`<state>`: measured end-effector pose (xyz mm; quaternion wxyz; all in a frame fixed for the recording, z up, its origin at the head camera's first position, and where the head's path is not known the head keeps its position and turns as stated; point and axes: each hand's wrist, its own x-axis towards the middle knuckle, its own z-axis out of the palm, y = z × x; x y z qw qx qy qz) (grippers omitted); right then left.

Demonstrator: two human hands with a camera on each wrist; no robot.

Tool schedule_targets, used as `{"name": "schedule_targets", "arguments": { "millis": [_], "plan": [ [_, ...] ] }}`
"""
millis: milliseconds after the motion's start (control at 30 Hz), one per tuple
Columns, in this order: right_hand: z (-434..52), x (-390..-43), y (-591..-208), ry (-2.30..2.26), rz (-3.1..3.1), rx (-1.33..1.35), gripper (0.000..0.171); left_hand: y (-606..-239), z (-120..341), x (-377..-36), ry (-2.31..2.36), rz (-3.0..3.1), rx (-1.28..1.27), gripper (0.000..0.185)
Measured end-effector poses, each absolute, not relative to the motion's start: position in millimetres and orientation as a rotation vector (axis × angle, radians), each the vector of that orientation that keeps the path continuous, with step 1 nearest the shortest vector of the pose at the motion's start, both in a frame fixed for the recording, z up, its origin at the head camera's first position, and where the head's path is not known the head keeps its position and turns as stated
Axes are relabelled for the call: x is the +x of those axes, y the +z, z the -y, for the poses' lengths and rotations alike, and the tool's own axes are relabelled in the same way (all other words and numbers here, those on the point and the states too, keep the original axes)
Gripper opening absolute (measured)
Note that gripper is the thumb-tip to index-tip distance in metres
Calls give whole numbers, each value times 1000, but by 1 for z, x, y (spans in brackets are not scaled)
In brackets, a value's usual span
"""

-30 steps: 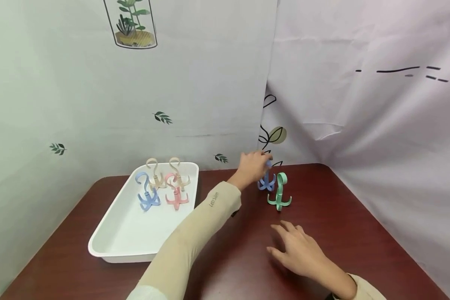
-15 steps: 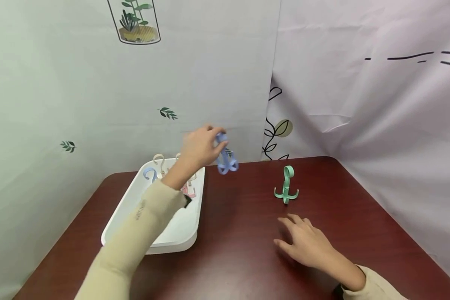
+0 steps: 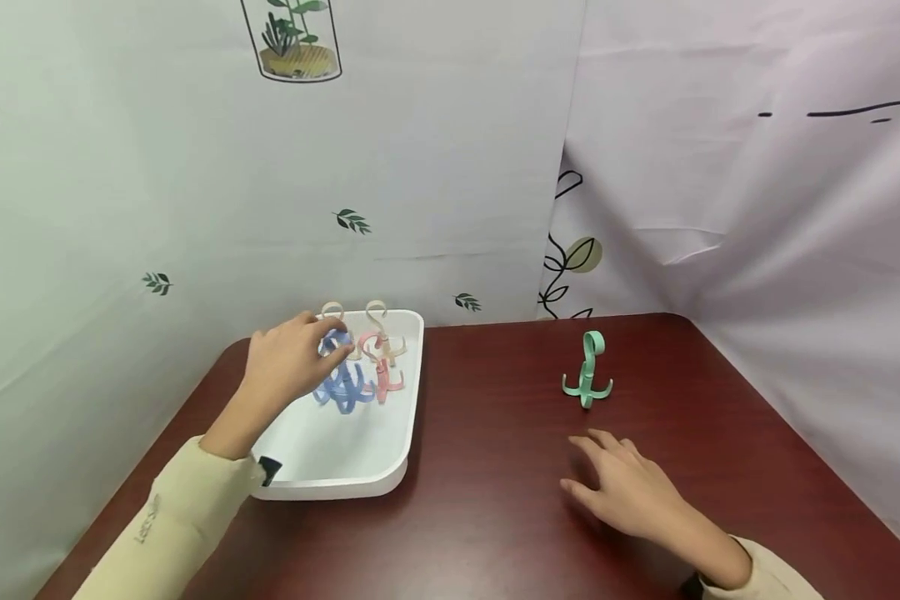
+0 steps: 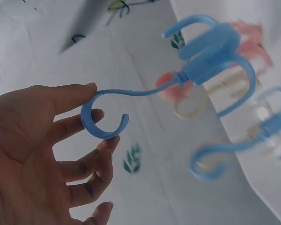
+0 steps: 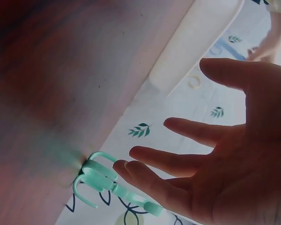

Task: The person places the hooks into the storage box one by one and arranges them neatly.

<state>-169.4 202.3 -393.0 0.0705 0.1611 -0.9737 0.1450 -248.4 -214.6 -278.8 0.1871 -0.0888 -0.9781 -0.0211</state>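
My left hand [image 3: 288, 357] pinches a blue multi-prong hanger hook [image 4: 210, 54] by its curled top, between thumb and fingers. It hangs over the white tray [image 3: 330, 483]. Behind it, in the left wrist view, is a second blue hook [image 4: 234, 147]; in the head view the two overlap. A pink hook [image 3: 382, 379] and two beige hooks [image 3: 392, 348] stand toward the tray's back. Low over the table, my right hand [image 3: 630, 487] has its fingers spread and holds nothing. Just beyond its fingertips a green hook [image 3: 587, 379] stands upright on its prongs.
The dark red table [image 3: 487, 467] carries the tray on its left side. A white patterned cloth [image 3: 450, 167] hangs behind the table and along its sides.
My left hand has carried the blue hook from beside the green one leftward to above the tray. The right hand has stayed by the green hook. The head view has shifted slightly.
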Motion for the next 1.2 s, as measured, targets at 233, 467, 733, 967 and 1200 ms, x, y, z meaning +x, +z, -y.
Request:
{"name": "schedule_targets", "arguments": {
  "millis": [233, 467, 733, 967, 1200],
  "plan": [
    [-202, -169, -393, 432, 2930, 497, 57, -293, 241, -241, -30, 2804, -178, 38],
    [-204, -170, -392, 436, 2928, 500, 57, -302, 258, -236, -56, 2814, -157, 36],
    [-203, -172, -392, 451, 2946, 496, 57, -314, 263, -236, -72, 2869, -136, 36],
    [-204, -171, -393, 449, 2948, 493, 57, -314, 260, -237, -25, 2874, -147, 36],
    [-203, -171, -392, 448, 2946, 498, 56, -311, 259, -236, 0, 2890, -166, 37]
  ]
}}
